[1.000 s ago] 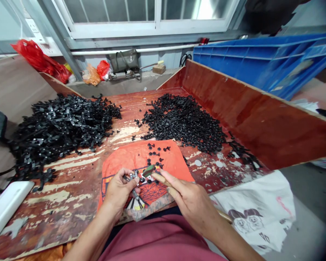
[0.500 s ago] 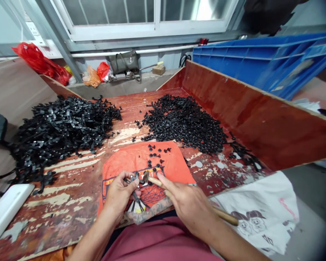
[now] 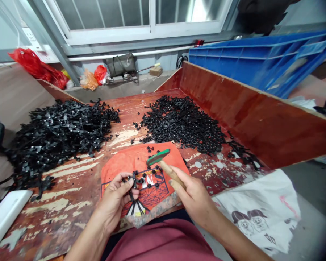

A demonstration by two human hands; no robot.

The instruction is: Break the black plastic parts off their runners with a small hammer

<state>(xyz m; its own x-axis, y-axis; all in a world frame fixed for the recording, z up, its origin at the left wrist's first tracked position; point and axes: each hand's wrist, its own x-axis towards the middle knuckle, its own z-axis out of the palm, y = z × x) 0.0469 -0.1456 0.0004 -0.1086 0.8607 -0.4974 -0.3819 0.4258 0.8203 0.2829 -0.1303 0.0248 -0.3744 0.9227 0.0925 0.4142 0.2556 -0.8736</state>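
My left hand (image 3: 116, 194) pinches a small black plastic part (image 3: 134, 178) over the orange cloth (image 3: 119, 159). My right hand (image 3: 194, 192) is wrapped round the wooden handle of a hammer (image 3: 159, 157). Its green-and-dark head is raised above the cloth, apart from the black part and to its upper right. Several small black studs (image 3: 157, 185) lie on the printed area of the cloth, between the two hands and beneath the hammer head. My left fingers partly hide the held part.
A heap of black strap-like parts (image 3: 67, 127) lies on the left of the worn red table (image 3: 59, 197). A heap of small black studs (image 3: 183, 125) lies behind the cloth. A wooden side board (image 3: 250, 116) borders the right. A white box-shaped object (image 3: 9, 217) sits front left.
The hammer has lifted from beside the black part, and its head has swung up and to the right. My left hand stays nearly in place with the part.
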